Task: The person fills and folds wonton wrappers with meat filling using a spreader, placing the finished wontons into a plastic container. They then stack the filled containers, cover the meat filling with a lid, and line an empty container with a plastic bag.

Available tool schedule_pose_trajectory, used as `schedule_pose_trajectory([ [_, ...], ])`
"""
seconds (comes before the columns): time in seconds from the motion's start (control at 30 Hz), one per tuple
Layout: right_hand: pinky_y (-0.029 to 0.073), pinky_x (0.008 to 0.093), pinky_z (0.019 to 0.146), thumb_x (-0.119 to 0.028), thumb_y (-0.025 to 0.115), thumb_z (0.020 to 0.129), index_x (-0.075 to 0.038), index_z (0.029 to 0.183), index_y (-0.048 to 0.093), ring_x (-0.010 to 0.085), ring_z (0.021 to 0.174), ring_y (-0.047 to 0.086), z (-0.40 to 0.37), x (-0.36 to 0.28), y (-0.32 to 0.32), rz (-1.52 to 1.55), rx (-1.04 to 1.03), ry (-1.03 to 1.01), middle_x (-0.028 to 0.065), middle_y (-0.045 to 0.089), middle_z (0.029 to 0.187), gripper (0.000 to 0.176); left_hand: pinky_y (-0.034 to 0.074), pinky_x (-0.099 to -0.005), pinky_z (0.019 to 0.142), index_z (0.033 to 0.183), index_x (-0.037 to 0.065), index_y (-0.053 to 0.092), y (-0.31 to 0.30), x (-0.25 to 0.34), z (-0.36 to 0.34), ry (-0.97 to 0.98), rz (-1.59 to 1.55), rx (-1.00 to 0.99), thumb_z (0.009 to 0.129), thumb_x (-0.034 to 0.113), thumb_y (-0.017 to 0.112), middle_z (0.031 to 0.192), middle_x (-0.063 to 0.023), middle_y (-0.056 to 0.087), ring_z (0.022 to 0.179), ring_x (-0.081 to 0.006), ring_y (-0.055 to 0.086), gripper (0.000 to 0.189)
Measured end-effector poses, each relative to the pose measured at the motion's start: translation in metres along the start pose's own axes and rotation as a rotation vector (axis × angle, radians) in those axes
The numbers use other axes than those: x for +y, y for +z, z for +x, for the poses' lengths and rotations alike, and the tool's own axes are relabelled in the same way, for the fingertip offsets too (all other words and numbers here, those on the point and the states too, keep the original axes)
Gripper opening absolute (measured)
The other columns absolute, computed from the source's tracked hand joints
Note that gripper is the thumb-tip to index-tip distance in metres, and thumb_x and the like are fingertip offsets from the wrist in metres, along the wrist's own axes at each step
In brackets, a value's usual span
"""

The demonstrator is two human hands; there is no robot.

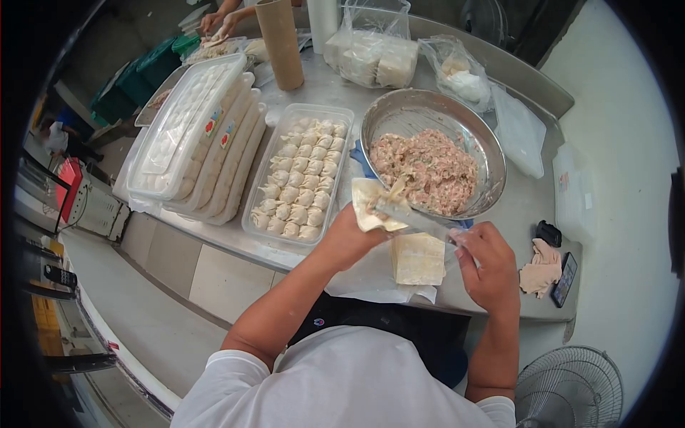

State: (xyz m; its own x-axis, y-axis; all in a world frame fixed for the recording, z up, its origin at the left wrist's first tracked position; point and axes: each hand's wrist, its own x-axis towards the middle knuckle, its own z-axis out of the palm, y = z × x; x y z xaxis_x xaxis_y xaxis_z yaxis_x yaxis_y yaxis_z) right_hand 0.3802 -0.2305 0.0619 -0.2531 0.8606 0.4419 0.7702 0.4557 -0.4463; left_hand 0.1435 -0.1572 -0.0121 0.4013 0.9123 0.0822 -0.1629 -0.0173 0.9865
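— What stands in the containers?

— One metal bowl (492,167), far right on the worktop (328,89), holds minced pink filling (428,167). Left of it, one open clear tray (251,214) is nearly full of folded dumplings (300,178) in neat rows. Further left, a stack of lidded trays (189,125) leans, also packed with dumplings; I cannot count the layers for certain.

— And the hands?

— The left hand (349,235) is curled under one wrapper (367,203), gripping it just near the bowl's rim. The right hand (485,264) is closed around a flat spatula (417,220), whose tip lies on that wrapper with a bit of filling.

— Any spare wrappers?

— One square pile of wrappers (417,258) lies on the near edge, between the two hands. At the far side, two plastic bags (371,53) hold pale blocks and lumps.

— Anything else?

— One cardboard tube (280,43) stands upright far left of the bags. At the near right lie one phone (565,279) and one crumpled cloth (542,269). Another person's hands (217,21) work at the far left corner.
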Motion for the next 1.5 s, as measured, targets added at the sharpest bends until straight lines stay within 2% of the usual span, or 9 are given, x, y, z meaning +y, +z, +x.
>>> schedule_pose_trajectory([
  [0.37, 0.047, 0.0332, 0.061, -0.002, 0.068, 0.078, 0.000, 0.098, 0.066, 0.0227, 0.066, 0.058, -0.006, 0.005, -0.022, 0.173, -0.157, 0.163, 0.0098, 0.060, 0.081, 0.020, 0.052, -0.0387, 0.076, 0.101, 0.002, 0.061, -0.006, 0.007, 0.013, 0.436, 0.771, 0.057, 0.078, 0.002, 0.069, 0.095, -0.0139, 0.066, 0.086, -0.0304, 0.066, 0.024],
  [0.43, 0.046, 0.0312, 0.061, -0.004, 0.069, 0.080, 0.000, 0.098, 0.066, 0.0170, 0.065, 0.057, -0.010, 0.008, -0.011, 0.203, -0.122, 0.238, 0.0073, 0.062, 0.082, 0.019, 0.053, -0.0376, 0.077, 0.102, 0.001, 0.060, -0.008, 0.008, 0.013, 0.088, 0.437, 0.133, 0.086, 0.002, 0.065, 0.093, -0.0101, 0.066, 0.086, -0.0210, 0.066, 0.017],
  [0.67, 0.043, 0.0236, 0.059, -0.012, 0.069, 0.090, 0.000, 0.107, 0.064, 0.0051, 0.068, 0.052, 0.007, -0.028, 0.068, 0.936, 0.027, 0.480, 0.0001, 0.063, 0.085, 0.022, 0.050, -0.0322, 0.086, 0.109, 0.000, 0.060, 0.048, -0.006, 0.010, 0.095, -0.640, 0.056, 0.103, 0.031, 0.048, 0.096, -0.0077, 0.066, 0.091, -0.0143, 0.062, 0.033],
  [0.8, 0.035, 0.0189, 0.051, -0.014, 0.069, 0.090, 0.002, 0.117, 0.058, 0.0017, 0.061, 0.047, 0.013, -0.032, 0.076, 1.297, 0.141, 0.610, -0.0004, 0.061, 0.082, 0.033, 0.049, -0.0336, 0.090, 0.121, 0.001, 0.059, 0.044, 0.005, 0.009, -0.040, -0.359, 0.054, 0.103, 0.029, 0.048, 0.107, -0.0116, 0.064, 0.098, -0.0210, 0.061, 0.035],
  [0.87, 0.033, 0.0179, 0.050, -0.015, 0.070, 0.090, 0.003, 0.116, 0.058, 0.0009, 0.060, 0.045, 0.011, -0.026, 0.077, 1.337, 0.168, 0.625, -0.0008, 0.060, 0.081, 0.033, 0.048, -0.0338, 0.091, 0.123, 0.004, 0.060, 0.026, 0.009, 0.009, 0.501, 0.307, 0.093, 0.095, 0.014, 0.059, 0.111, -0.0151, 0.062, 0.102, -0.0244, 0.060, 0.030],
  [1.03, 0.030, 0.0166, 0.047, -0.015, 0.069, 0.090, 0.003, 0.117, 0.058, 0.0002, 0.057, 0.041, 0.009, -0.018, 0.068, 1.393, 0.163, 0.658, -0.0019, 0.057, 0.079, 0.035, 0.050, -0.0360, 0.089, 0.111, 0.006, 0.067, 0.003, 0.031, 0.006, 0.600, 0.535, -0.098, 0.080, 0.007, 0.072, 0.112, -0.0129, 0.064, 0.103, -0.0294, 0.062, 0.031],
  [1.1, 0.029, 0.0171, 0.046, -0.014, 0.069, 0.090, 0.003, 0.118, 0.058, 0.0003, 0.056, 0.041, 0.010, -0.017, 0.063, 1.254, -0.049, 0.658, -0.0009, 0.058, 0.081, 0.034, 0.051, -0.0362, 0.087, 0.101, 0.008, 0.070, -0.020, 0.032, 0.019, 0.512, 0.660, -0.275, 0.076, 0.007, 0.076, 0.106, -0.0092, 0.066, 0.100, -0.0278, 0.063, 0.026],
  [1.43, 0.030, 0.0172, 0.045, -0.013, 0.068, 0.089, 0.003, 0.117, 0.059, 0.0004, 0.053, 0.041, -0.044, 0.014, 0.048, 1.105, 0.142, 0.805, 0.0020, 0.063, 0.085, 0.034, 0.049, -0.0364, 0.085, 0.105, 0.004, 0.066, -0.180, 0.049, 0.126, 0.250, 1.170, 0.157, 0.078, 0.000, 0.070, 0.106, -0.0148, 0.066, 0.096, -0.0294, 0.062, 0.028],
  [1.5, 0.028, 0.0178, 0.044, -0.013, 0.067, 0.089, 0.002, 0.117, 0.060, 0.0011, 0.050, 0.038, -0.054, 0.016, 0.048, 1.079, 0.166, 0.815, 0.0009, 0.060, 0.080, 0.032, 0.048, -0.0373, 0.090, 0.115, 0.008, 0.065, -0.177, 0.055, 0.130, -0.090, 0.947, 0.038, 0.080, 0.000, 0.067, 0.113, -0.0159, 0.066, 0.101, -0.0302, 0.063, 0.036],
])
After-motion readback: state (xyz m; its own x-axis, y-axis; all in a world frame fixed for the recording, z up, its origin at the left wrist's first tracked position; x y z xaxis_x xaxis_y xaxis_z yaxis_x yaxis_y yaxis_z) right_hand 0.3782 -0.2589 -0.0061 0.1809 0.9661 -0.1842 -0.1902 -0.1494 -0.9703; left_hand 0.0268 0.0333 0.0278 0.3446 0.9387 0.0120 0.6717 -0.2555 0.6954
